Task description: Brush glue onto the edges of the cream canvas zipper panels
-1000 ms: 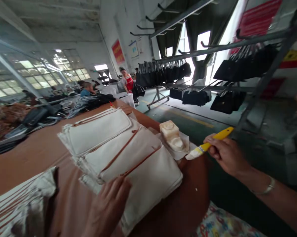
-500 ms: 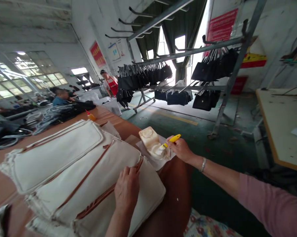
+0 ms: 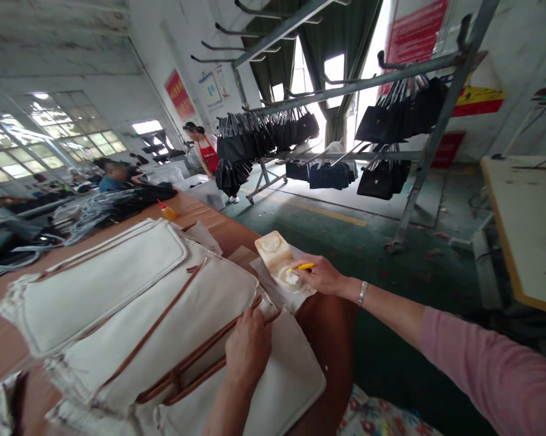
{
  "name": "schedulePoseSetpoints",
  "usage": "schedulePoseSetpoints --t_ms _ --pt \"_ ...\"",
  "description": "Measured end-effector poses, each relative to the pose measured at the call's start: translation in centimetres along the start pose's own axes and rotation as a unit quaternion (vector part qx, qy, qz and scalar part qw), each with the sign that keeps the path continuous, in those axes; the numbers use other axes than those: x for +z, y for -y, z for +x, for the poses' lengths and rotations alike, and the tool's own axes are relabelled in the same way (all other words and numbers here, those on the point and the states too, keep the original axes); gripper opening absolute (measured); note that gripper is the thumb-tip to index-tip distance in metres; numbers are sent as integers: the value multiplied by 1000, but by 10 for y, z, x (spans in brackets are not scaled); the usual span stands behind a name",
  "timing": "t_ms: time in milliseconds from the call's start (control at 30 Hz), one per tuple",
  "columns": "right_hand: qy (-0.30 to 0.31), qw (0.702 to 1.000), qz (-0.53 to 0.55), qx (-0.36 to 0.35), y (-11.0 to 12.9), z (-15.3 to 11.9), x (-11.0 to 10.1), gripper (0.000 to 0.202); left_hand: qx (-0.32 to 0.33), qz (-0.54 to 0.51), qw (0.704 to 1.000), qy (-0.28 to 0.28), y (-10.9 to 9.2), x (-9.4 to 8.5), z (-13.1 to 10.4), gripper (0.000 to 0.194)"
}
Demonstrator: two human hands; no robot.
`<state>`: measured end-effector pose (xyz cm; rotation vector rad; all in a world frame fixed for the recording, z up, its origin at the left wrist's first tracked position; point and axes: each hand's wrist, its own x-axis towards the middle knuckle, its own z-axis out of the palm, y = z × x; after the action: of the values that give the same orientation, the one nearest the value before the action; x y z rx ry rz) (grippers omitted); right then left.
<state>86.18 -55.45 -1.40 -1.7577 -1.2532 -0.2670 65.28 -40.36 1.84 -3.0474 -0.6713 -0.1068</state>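
Observation:
My right hand is closed around a yellow-handled brush. The brush's head is over the near end of a cream plastic tray with white paste in it. My left hand has its fingers curled over the brown-trimmed edge of a cream bag piece, nearest me in a row of overlapping ones. Between the brown edges beside this hand there is a gap. More cream bag pieces lie stacked to the left. Where the thumb presses is hidden.
A brown-covered table holds the pieces, with a small red-tipped glue bottle at its far side. Beyond stands a metal rack hung with black bags. A person in a red apron stands behind. At right is another table.
My left hand has shifted right, drawing the cream bag piece along and widening the gap between brown edges. My right hand has moved slightly left, bringing the brush lower over the tray.

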Motion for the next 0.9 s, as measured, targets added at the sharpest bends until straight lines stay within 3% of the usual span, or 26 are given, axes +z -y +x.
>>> schedulePoseSetpoints --t_ms 167,233,300,367,500,633,700,833,900 --pt "84 991 -31 -101 4 -25 -18 19 -14 -11 1000 26 -10 9 7 21" --pt "80 991 -15 -110 13 -32 -26 19 -14 -16 999 35 -12 15 5 19" --pt "31 997 34 -62 25 -37 -31 17 -19 -20 999 34 -15 21 1 18" --pt "-29 993 108 32 37 -41 -33 19 -26 -30 999 28 -19 26 -4 20" --pt "-117 930 273 217 53 -52 -25 32 -35 -91 994 40 -20 32 -10 19" --pt "-149 881 344 290 60 -66 -9 36 -24 -197 977 76 -11 31 -16 21" --pt "-142 883 339 292 63 -70 -1 37 -3 -244 966 83 -8 28 -22 22" --pt "-113 925 270 243 68 -66 8 37 14 -311 948 65 -7 19 -38 26" --pt "-129 939 231 219 72 -63 6 38 9 -332 942 51 -7 18 -45 27"
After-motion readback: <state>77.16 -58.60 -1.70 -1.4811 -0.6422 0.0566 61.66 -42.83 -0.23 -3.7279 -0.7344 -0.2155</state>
